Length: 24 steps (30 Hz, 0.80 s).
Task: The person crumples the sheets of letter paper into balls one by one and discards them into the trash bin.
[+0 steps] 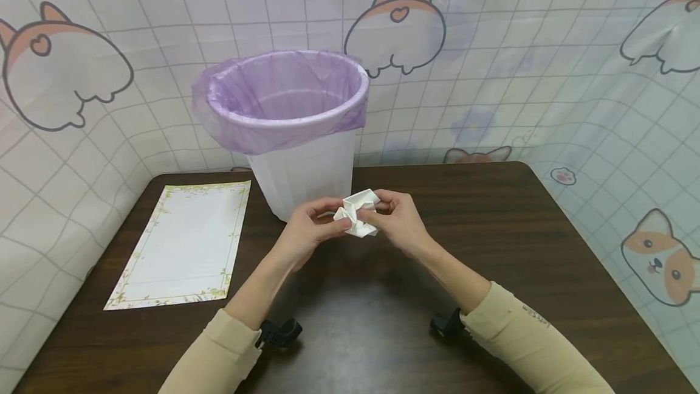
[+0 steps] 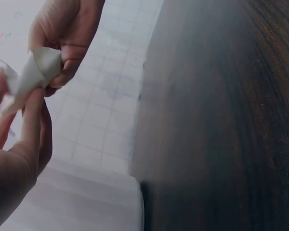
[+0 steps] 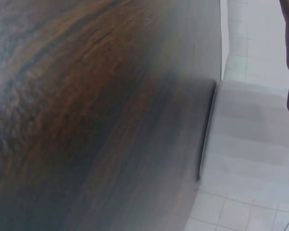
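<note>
Sleeves (image 1: 216,351) of pale cream fill the near side of my head view, well in front of the bin (image 1: 312,169), and I make out black wrist gear (image 1: 281,333) at the cuffs. Beneath them the table (image 1: 492,230) is dark brown with streaky wood grain, plainer in my wrist views; nearest me, in front of the bin, its surface throws back a dull shine.

Farther on, I see the left hand (image 1: 306,230) and right hand (image 1: 401,221) meeting above the tabletop, just in front of the bin and toward its right side. Both pinch one crumpled white paper (image 1: 360,199) between thumb and fingers, each from its own side. My left wrist view shows this grip too, partly blurred; my right wrist view catches only the edge of a hand.

To the left of the bin, a white sheet (image 1: 183,245) with a leafy green-gold border lies flat on the table. The bin itself stands upright near the far edge, white and ribbed, with a purple liner (image 1: 235,129) folded over its rim.

Behind the bin and to both its sides hangs a pale, wrinkled backdrop (image 1: 519,11), gridded and printed with cartoon corgis (image 1: 410,29).
</note>
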Available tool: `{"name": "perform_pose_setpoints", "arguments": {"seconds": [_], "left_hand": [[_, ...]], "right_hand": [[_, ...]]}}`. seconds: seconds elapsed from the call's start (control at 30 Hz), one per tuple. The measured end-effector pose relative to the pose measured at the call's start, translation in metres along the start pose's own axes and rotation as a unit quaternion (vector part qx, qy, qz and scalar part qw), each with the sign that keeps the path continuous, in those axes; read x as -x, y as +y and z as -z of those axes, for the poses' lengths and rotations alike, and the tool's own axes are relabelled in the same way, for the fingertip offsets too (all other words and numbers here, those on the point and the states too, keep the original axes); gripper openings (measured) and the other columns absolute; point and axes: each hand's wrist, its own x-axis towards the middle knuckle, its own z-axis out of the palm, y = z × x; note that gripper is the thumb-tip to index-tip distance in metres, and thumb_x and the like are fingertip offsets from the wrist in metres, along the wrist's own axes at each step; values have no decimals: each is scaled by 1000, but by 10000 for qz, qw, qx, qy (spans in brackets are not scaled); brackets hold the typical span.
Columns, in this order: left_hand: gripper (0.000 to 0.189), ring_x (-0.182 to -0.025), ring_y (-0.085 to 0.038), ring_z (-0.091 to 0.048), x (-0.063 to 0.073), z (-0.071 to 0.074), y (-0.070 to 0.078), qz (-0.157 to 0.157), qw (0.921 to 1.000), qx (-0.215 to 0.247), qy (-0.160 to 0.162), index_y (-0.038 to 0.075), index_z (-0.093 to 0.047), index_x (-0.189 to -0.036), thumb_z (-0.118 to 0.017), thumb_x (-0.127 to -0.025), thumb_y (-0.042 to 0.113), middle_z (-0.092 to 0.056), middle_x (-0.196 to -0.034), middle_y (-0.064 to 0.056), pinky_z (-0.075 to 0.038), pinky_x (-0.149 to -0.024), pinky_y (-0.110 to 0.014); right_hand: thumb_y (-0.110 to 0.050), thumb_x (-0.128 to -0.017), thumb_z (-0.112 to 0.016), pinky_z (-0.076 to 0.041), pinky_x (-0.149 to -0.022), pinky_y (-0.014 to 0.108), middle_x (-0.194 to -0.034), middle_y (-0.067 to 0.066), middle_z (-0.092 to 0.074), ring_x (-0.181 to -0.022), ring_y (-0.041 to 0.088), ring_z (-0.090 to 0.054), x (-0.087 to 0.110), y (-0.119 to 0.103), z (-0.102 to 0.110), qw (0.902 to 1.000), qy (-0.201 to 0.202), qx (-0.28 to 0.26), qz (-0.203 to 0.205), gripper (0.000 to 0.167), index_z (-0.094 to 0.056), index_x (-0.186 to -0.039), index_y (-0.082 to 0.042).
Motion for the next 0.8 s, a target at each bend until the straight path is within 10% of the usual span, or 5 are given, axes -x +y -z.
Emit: {"name": "perform_pose_setpoints", "arguments": {"seconds": [0.33,0.57,0.8], "left_hand": [[28,-79,-22,-65,-1,-10,-5,-723,9818,-1645,616,-6,-69,-117,-76,-89,-6,-69,-99,-15,-56,-69,-24],[21,-75,-16,-65,-5,-16,-16,-694,9837,-1096,1242,-8,-69,-109,-75,-88,-8,-65,-91,-9,-56,-68,-26],[19,-74,-13,-64,-9,-20,-19,-975,9708,-677,2086,-11,-67,-103,-76,-87,-10,-61,-83,-5,-55,-68,-25]], "right_hand": [[2,-90,-76,-53,-57,24,-83,8,-75,-70,16,-69,-1,5,-3,9966,234,736,271,7,-73,-96,3],[-9,-96,-74,-54,-64,24,-94,11,-76,-80,18,-69,2,7,-6,9949,403,908,144,18,-73,-111,2],[-2,-95,-73,-59,-83,32,-116,18,-67,-96,19,-70,3,6,-11,9975,271,-392,-518,39,-60,-131,8]]}}
